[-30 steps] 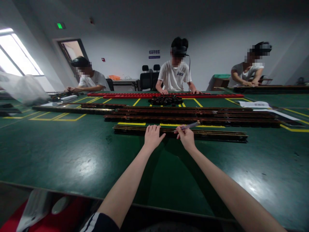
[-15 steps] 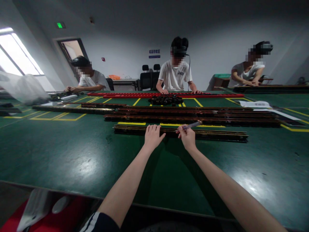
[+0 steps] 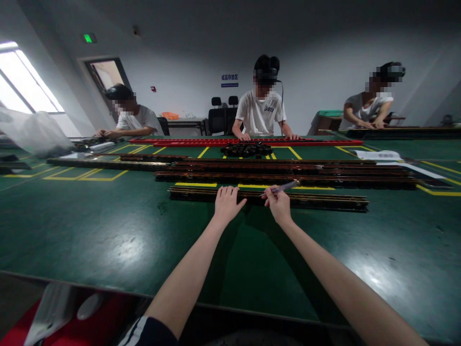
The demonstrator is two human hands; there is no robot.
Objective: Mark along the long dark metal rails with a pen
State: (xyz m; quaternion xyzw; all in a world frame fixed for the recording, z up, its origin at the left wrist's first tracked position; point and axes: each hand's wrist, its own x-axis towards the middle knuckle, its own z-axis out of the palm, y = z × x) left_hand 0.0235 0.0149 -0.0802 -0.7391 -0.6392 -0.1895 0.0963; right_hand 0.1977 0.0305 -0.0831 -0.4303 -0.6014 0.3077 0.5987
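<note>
My left hand (image 3: 226, 204) lies over the near bundle of long dark strips (image 3: 324, 202), its fingers stretched across the top and its thumb out to the right. My right hand (image 3: 279, 204) is closed around a slim pen-like tool (image 3: 286, 186) with a translucent handle. The tool's thin tip points left and down at the strips, between my two hands. Too little of it shows to tell its exact kind. The strips run sideways across the green table (image 3: 162, 240) and have pale gold edges.
Beyond lies a wider stack of dark, reddish-edged strips (image 3: 360, 179). A heap of small black parts (image 3: 247, 149) sits behind it, before a long red rack (image 3: 334, 142). Three people work across the table. A clear plastic bag (image 3: 39, 134) lies at left, white paper (image 3: 378, 154) at right.
The view has shifted very slightly. Both hands, the tool and the strips keep the same places relative to each other.
</note>
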